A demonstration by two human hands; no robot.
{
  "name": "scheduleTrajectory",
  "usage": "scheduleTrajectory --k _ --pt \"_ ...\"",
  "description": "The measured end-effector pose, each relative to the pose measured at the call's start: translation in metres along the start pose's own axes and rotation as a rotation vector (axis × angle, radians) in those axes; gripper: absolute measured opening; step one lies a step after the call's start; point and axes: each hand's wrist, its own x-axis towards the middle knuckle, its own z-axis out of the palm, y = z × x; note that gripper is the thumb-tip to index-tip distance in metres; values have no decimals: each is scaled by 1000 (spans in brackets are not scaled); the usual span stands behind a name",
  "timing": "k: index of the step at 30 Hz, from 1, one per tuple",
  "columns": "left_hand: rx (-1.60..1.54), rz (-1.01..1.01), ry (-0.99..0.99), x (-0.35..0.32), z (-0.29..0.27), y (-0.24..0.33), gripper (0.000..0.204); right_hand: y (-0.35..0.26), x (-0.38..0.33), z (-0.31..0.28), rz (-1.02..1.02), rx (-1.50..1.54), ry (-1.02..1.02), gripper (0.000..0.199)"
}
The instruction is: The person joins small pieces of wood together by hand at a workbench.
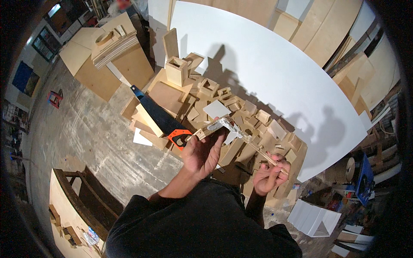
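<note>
My left hand [201, 155] is closed on a small wooden piece [202, 132], held up in front of me. A thick smear of white paste [224, 123] covers its far end. Between the fingers of my right hand [270, 174] is a thin wooden stick [261, 151], slanting up to the left. White paste coats the stick's far end, which meets the smear on the wooden piece. A handsaw [157, 115] with a dark blade and an orange handle lies just left of my left hand. Beneath both hands spreads a heap of wood offcuts [234, 103].
Behind the heap leans a large white panel [266, 56]. A big plywood box [103, 77] stands on the concrete floor [94, 137] at the far left. A wooden bench [64, 189] is at the lower left, and a white box [312, 217] at the lower right.
</note>
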Motion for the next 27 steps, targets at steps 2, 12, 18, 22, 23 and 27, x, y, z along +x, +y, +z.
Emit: scheduleTrajectory --k 2,12,18,22,23,27 --pt "-4 -23 -10 0 2 1 86 -3 1 1 29 -7 -86 14" --pt "17 62 45 -1 2 1 85 2 -1 -3 12 -6 -72 14" --pt "2 7 -35 1 6 4 86 3 2 0 -1 -17 -32 15" --pt "8 36 -29 -1 0 1 82 1 -2 1 9 -30 1 14" --pt "19 65 -11 0 -3 1 80 2 -4 2 -6 -63 -10 15" --pt "7 35 -37 5 -10 0 73 -3 -13 11 21 -50 -50 15"
